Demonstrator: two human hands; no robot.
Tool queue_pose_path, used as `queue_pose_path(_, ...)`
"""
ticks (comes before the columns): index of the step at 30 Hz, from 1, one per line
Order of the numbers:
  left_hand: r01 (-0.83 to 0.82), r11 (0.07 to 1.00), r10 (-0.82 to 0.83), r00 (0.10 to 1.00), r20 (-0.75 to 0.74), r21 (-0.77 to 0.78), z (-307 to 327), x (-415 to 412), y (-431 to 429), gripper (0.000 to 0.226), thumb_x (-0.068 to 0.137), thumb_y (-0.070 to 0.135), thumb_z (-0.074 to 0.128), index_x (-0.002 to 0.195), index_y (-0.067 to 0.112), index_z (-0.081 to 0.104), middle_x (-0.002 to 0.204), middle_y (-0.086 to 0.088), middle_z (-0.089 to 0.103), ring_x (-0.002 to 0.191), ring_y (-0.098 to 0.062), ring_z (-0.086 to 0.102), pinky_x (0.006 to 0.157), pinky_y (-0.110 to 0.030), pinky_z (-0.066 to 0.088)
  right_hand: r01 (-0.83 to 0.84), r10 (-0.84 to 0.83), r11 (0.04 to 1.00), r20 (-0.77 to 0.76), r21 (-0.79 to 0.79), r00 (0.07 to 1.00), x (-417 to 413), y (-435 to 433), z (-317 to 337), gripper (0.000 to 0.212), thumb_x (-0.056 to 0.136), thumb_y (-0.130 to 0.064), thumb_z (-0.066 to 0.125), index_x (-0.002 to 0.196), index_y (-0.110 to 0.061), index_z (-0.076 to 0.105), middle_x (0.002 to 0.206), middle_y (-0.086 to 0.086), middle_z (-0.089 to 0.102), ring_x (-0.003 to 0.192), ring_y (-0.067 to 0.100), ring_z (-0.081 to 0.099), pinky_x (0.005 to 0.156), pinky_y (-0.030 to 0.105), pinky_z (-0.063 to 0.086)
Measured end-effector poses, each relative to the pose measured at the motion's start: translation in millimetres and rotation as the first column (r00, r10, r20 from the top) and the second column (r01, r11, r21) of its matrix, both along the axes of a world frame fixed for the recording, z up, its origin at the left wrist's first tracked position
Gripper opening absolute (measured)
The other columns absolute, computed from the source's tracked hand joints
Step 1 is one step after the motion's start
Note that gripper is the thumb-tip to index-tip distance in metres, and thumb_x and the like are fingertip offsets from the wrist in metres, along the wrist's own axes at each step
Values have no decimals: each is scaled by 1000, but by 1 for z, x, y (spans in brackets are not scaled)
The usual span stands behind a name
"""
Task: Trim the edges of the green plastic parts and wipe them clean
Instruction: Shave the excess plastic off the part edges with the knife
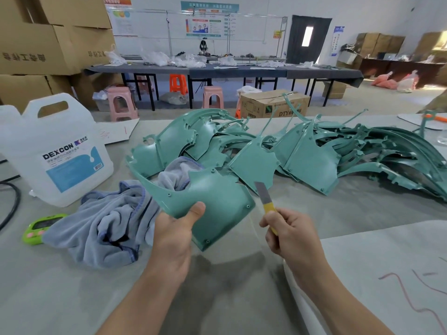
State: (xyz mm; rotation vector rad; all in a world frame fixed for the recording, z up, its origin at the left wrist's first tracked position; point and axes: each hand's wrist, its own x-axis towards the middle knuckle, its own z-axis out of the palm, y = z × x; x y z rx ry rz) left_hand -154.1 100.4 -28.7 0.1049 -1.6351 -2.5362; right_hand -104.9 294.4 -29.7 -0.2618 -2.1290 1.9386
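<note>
Trimming looks barely begun: the left hand [173,234] grips one curved green plastic part [212,201], the right hand [287,232] clasps a yellow-handled utility knife [266,201], and a big heap of green plastic parts [314,151] waits mid-tabletop.

Bright, even, diffuse light over whole room; no hard shadows. Door window [307,36] blown out white; floor patch at far right overexposed. Soft grey shadow on table [60,298] under held green part [217,201]. Mild sheen on green part, faint glare on white jug [60,146]. Strong wide-angle distortion: table edge bows, boxes [36,44] at left lean. Foreground sharp; knife [263,197] slightly soft; wall posters [204,26] soft, text illegible.
</note>
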Motion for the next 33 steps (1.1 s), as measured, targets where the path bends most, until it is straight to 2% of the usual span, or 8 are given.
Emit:
queue_pose_path(6,37,999,-37,999,-3,37,6,6,2,32,82,2,69,114,6,70,109,-6,77,100,-21,74,86,-35,54,1,-3,999,-34,-48,999,2,-16,3,29,96,-11,53,70,-14,67,50,15,58,39,17,37,39,23,32)
queue_pose_path(12,1,1000,-2,1000,19,20,0,5,3,26,88,-5,65,111,7,71,106,-6,78,100,-24,74,84,-35,58,43,-98,962,193,271,976,-1,-14,-9,26,92,-17,52,70,-9,63,46,0,56,40,14,42,45,25,33)
queue_pose_path(16,-16,1000,16,1000,20,5,-1,5,6,25,89,-5,65,112,6,71,106,-7,78,100,-25,74,85,-36,58,87,-102,988,117,124,988,1,-15,-6,25,91,-24,53,73,-21,70,46,3,58,39,15,43,47,28,35)
queue_pose_path(18,-22,999,21,999,27,26,0,6,8,23,89,-4,66,107,8,72,104,-6,78,98,-24,74,88,-37,55,46,-60,989,102,138,993,1,-19,-4,25,92,-29,53,76,-25,71,50,5,63,42,12,47,50,29,38)
queue_pose_path(23,-53,985,41,997,72,164,6,5,4,23,90,-1,62,109,8,71,109,-7,77,100,-23,73,91,-39,54,27,-80,983,291,182,953,-1,-19,-10,35,97,-22,50,71,-12,71,47,1,60,38,9,44,51,28,35)
queue_pose_path(26,-41,976,23,996,86,215,10,3,-2,26,93,0,61,116,10,68,112,-5,76,103,-21,72,84,-35,57,32,-43,998,197,58,979,-1,-15,-6,33,99,-20,52,73,-12,71,51,6,61,44,12,45,54,31,35)
queue_pose_path(30,-32,972,5,993,116,233,12,4,-2,25,95,3,61,119,9,67,111,-4,77,101,-20,74,79,-32,60,97,-76,942,-79,322,994,3,-15,-4,28,101,-23,54,77,-16,66,58,4,62,48,8,43,50,26,36)
queue_pose_path(33,-34,972,8,994,111,233,15,5,-3,21,96,4,60,115,11,67,110,-3,77,97,-18,74,77,-30,61,122,-52,868,-156,481,986,6,-17,-7,30,102,-28,57,76,-13,61,65,7,58,52,14,43,51,28,35)
